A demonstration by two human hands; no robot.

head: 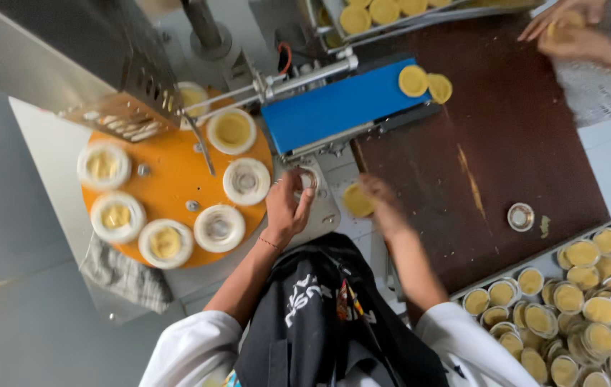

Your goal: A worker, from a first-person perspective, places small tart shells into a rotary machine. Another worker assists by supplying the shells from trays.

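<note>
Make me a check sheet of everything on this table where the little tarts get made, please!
Surface: dark brown table, scuffed, with crumbs.
Job's things: orange turntable with white moulds, some filled; blue conveyor carrying two dough discs.
Clutter: tray of filled tart tins; one loose tin; grey cloth.
Grips: left hand holds an empty tin; right hand holds a dough piece.
Cables: red wire by the machine.
Surroundings: another person's hands at the top right.
</note>
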